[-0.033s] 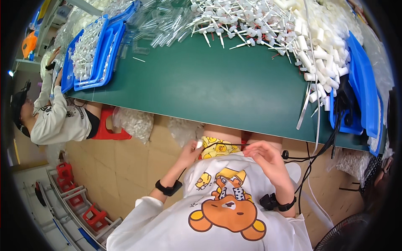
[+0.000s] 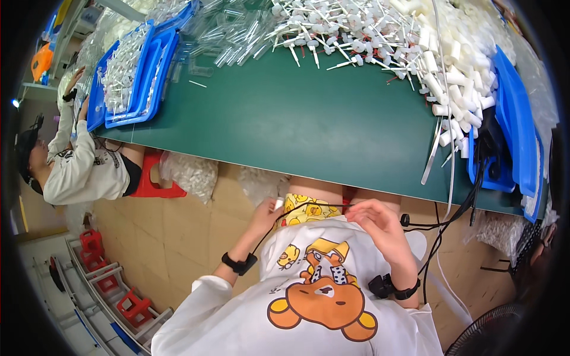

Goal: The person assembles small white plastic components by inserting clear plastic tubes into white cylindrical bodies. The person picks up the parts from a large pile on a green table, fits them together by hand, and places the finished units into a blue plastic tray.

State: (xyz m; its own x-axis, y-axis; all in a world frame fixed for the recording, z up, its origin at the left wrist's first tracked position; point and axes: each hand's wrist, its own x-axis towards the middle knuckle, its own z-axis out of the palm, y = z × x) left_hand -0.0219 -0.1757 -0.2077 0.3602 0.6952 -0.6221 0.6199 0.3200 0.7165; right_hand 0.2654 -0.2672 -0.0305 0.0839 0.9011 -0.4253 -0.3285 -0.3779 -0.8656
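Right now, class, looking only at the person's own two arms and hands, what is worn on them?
Both hands, left hand and right hand, are bare, without gloves. Each wrist carries a black band with a small black unit: left wristband, right wristband. A thin black cable runs from the left one. White sleeves sit pushed up above the forearms.

On the flat green table (image 2: 297, 124), stacked blue plastic trays (image 2: 133, 83) lie far left, heaped white plastic tubes (image 2: 457, 77) right.
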